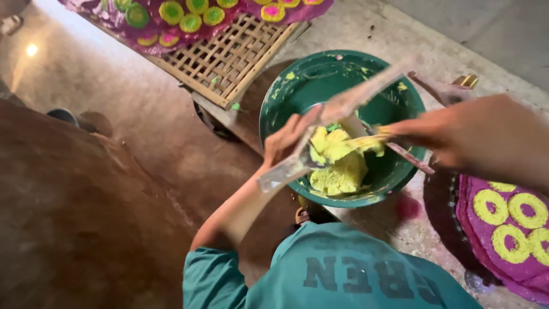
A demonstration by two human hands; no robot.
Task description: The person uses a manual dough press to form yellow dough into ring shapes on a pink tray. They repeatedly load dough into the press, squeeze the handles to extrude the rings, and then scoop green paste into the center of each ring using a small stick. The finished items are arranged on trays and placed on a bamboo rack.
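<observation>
A dark green bowl (274, 97) on the ground holds a lump of yellow dough (340, 171). My left hand (283, 140) reaches over the bowl's near left rim and grips a clear plastic bag (343, 106), which is blurred and slants up to the right. My right hand (457, 131) comes in from the right and pinches a thin flat stick (366, 140) smeared with yellow dough, its tip at the bag's opening above the lump. My teal shirt (343, 274) fills the bottom edge.
A woven bamboo rack (229, 51) lies behind the bowl, with a purple sheet of yellow and green rings (189, 17) beyond it. A purple round with yellow rings (509, 223) sits at the right. A pinkish stick (414, 163) rests across the bowl's right rim.
</observation>
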